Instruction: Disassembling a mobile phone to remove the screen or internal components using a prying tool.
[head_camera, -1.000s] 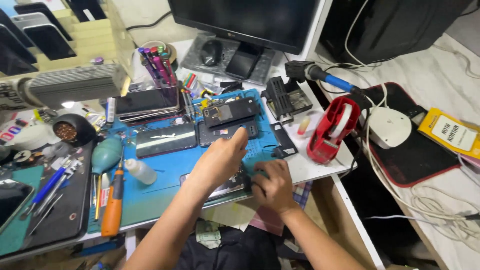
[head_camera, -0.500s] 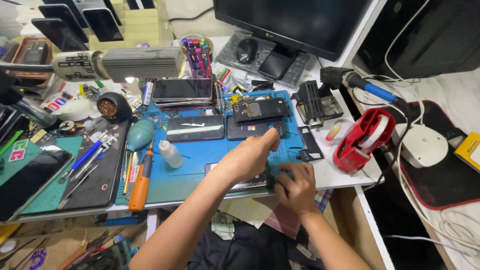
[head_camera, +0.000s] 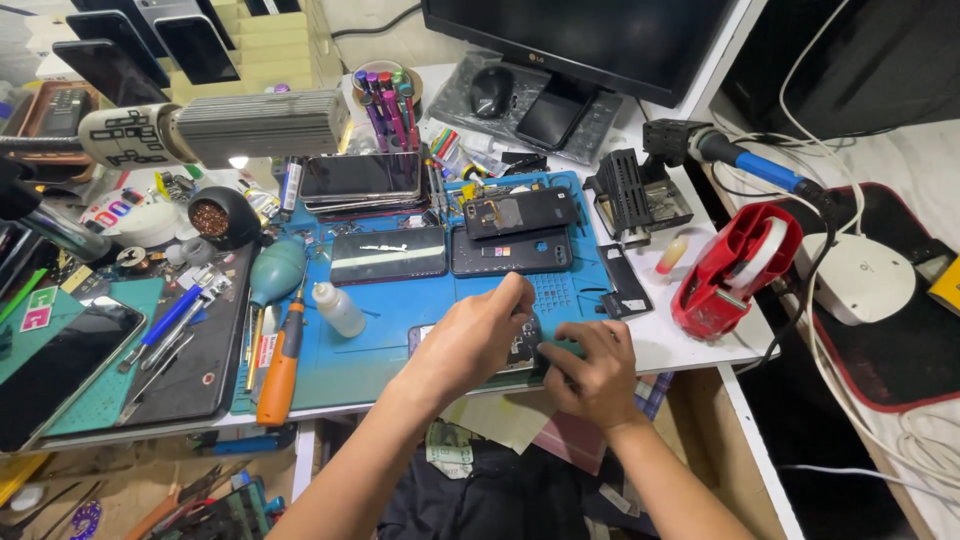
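An opened phone (head_camera: 522, 345) lies at the front edge of the blue work mat (head_camera: 385, 325). My left hand (head_camera: 470, 340) rests over its left part, fingers curled down onto it. My right hand (head_camera: 592, 372) pinches its right end from the front. Most of the phone is hidden under both hands. Whether either hand also holds a small tool is hidden.
Two dark phones (head_camera: 388, 254) (head_camera: 510, 250) lie farther back on the mat, with a stack of phones (head_camera: 360, 180) behind. An orange screwdriver (head_camera: 280, 360) and small white bottle (head_camera: 337, 308) sit left. A red tape dispenser (head_camera: 735, 270) stands right, a monitor (head_camera: 580, 40) at the back.
The view has swung left and closer. Both hands stay on the opened phone at the mat's front edge, the left fingers curling lower onto it.
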